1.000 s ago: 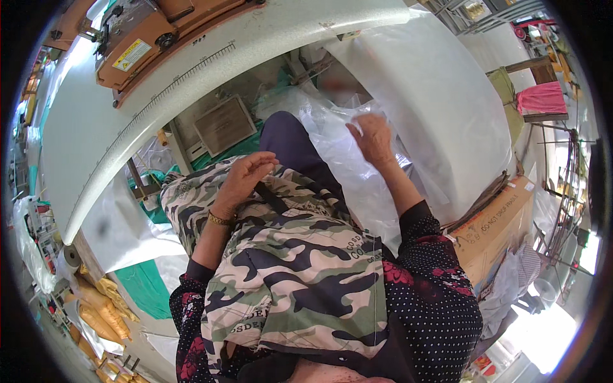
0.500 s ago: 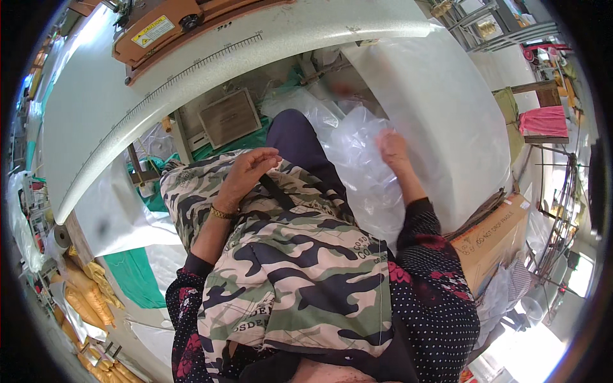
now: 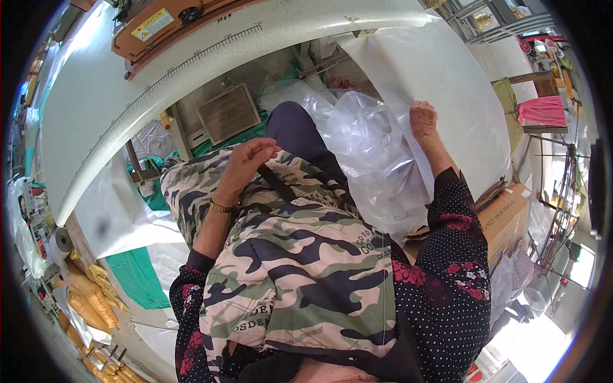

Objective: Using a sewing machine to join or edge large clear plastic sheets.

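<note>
My left hand [image 3: 248,165] is over my lap, near the camouflage apron [image 3: 306,268], its fingers loosely bent with nothing visible in them. Farther right, my right hand [image 3: 424,120] is closed in a fist at the side of a crumpled clear plastic sheet [image 3: 367,137]. Folds of the sheet run up to that fist, which seems to grip its edge; the fingertips are hidden. The plastic bunches beside my dark trouser leg [image 3: 295,131] and hangs down on the right. Under and beyond the fist spreads a smooth whitish sheet [image 3: 460,96].
A curved pale table edge with a printed scale [image 3: 191,67] arches ahead, carrying a brown machine [image 3: 150,29]. Below it leans a framed board [image 3: 228,115]. A cardboard box [image 3: 507,220] stands at right, near a pink cloth [image 3: 541,112]. Green cloth [image 3: 135,277] hangs at left.
My right hand has moved right and slightly away from me, closing into a clear fist. The clear plastic has shifted right with it. My left hand has barely moved.
</note>
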Demonstrator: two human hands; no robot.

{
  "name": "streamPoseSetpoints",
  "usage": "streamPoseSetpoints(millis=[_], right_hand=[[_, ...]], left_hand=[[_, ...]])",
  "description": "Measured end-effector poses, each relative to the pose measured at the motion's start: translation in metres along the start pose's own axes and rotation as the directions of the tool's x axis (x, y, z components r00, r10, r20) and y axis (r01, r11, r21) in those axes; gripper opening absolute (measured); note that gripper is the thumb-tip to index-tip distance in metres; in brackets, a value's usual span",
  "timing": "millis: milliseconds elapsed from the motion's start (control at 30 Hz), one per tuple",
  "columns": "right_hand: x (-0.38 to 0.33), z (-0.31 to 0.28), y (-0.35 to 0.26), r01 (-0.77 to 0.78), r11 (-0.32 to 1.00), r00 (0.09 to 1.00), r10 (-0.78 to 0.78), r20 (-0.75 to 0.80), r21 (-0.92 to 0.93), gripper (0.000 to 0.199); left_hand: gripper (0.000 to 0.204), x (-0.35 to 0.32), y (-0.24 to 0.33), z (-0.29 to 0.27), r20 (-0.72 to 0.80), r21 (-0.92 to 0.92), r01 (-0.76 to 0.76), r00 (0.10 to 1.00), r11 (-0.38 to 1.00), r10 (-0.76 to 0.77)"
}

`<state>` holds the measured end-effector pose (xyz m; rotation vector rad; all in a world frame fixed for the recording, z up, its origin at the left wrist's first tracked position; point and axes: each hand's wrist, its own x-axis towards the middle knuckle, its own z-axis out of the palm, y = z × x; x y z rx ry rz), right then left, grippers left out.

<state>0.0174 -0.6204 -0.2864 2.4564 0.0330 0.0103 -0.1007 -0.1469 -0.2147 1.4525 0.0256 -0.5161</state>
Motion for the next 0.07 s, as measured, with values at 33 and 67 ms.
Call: streamPoseSetpoints(millis=[33,67], right_hand=[[0.0019,0.0018,0.0007,0.014,1.000,0.999,-0.015,0.050,0.022,0.008],[0.0049,0.0035,0.0014,0.027,0.999,0.994,-0.031,0.100,0.044,0.008]], left_hand=[[0.029,-0.0003,-0.0004,-0.0009,0.003,0.019,0.002,1.000,1.000,-0.002],[0.029,-0.0004,-0.0008,-0.0024,0.009,0.031,-0.005,1.000,1.000,0.005]])
